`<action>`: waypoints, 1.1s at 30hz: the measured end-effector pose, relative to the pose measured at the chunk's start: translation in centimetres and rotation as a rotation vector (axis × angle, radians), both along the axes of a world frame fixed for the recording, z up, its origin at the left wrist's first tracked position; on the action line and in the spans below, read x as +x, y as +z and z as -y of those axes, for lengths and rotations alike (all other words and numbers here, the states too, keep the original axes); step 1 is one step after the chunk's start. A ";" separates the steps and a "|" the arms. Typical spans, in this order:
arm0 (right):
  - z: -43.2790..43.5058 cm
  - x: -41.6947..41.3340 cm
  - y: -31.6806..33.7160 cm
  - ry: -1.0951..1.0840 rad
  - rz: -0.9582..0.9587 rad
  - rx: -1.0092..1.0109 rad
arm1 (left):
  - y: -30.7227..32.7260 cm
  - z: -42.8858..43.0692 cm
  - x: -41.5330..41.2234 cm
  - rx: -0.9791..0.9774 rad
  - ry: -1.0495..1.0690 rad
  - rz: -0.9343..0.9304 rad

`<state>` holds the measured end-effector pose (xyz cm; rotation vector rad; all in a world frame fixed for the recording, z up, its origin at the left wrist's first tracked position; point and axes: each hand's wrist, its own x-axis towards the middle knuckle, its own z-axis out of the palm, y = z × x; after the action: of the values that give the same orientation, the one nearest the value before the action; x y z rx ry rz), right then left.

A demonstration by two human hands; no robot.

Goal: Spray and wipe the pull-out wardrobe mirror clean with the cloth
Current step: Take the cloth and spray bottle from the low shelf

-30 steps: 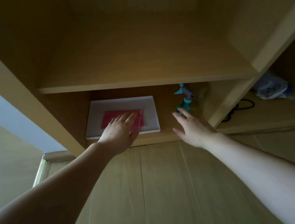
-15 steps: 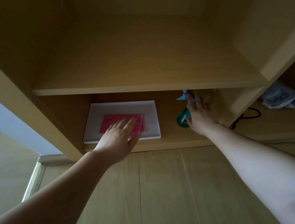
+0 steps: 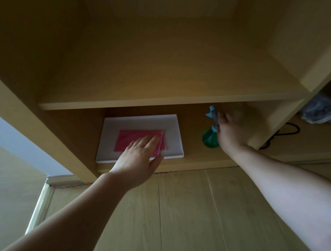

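Observation:
A folded pink cloth (image 3: 131, 139) lies on a flat white box (image 3: 169, 129) on the bottom shelf of a wooden wardrobe. My left hand (image 3: 138, 159) rests flat on the cloth's near right part, fingers straight, thumb out to the right. To the right stands a green spray bottle (image 3: 209, 138) with a blue trigger head. My right hand (image 3: 231, 132) is curled round the bottle's neck just under the head and hides most of the neck. No mirror is in view.
An upper shelf board (image 3: 158, 101) hangs low over both hands. A vertical divider (image 3: 275, 124) stands right of the bottle; beyond it lie a black cable (image 3: 287, 130) and a crumpled plastic bag (image 3: 320, 111). Wooden floorboards (image 3: 187, 212) run below.
My right hand reached forward from in front of the shelf and closed round the spray bottle's neck. My left hand stayed on the pink cloth, sliding slightly forward.

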<state>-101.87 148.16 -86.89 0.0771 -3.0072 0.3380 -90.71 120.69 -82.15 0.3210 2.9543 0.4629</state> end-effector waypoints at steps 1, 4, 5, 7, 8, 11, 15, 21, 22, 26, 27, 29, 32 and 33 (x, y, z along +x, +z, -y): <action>0.1 0.4 0.1 0.025 0.000 -0.003 | 0.1 -0.1 0.0 -0.003 -0.005 -0.006; 0.9 2.0 0.4 0.139 0.006 0.005 | 0.3 -0.3 0.1 -0.003 -0.014 -0.019; 1.2 2.5 0.5 0.194 -0.007 0.004 | 0.5 -0.4 0.2 0.004 -0.015 -0.026; 2.1 3.7 0.6 0.303 -0.031 -0.027 | 0.8 -0.5 0.4 0.013 -0.019 -0.044; 2.6 4.2 0.9 0.352 -0.042 -0.050 | 0.9 -0.5 0.4 0.017 -0.019 -0.054; 4.5 5.9 1.7 0.505 -0.110 -0.129 | 1.1 -0.4 0.4 0.027 -0.023 -0.086; 7.1 8.0 2.9 0.709 -0.177 -0.196 | 1.4 0.0 0.7 0.048 -0.040 -0.144; 9.6 9.3 3.9 0.837 -0.232 -0.249 | 1.7 2.2 1.6 0.172 0.021 -0.172; 9.9 9.3 3.9 0.848 -0.203 -0.306 | 1.9 2.5 1.9 0.180 0.021 -0.175; 11.0 9.5 4.3 0.797 -0.082 -0.497 | 2.5 4.2 3.1 0.186 0.005 -0.177; 11.4 9.6 4.4 0.769 -0.035 -0.516 | 2.6 4.6 3.4 0.195 0.005 -0.168; 12.2 9.9 4.7 0.716 0.081 -0.560 | 2.7 5.4 3.8 0.207 0.014 -0.148; 13.6 10.2 4.8 0.737 0.139 -0.605 | 3.0 6.5 4.4 0.173 0.031 -0.115; 14.0 10.3 4.7 0.753 0.132 -0.617 | 3.0 6.8 4.5 0.184 0.025 -0.113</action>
<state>-91.62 134.21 -82.14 1.1545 -2.7047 1.3399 -86.17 113.92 -79.10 0.3408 3.0338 0.7464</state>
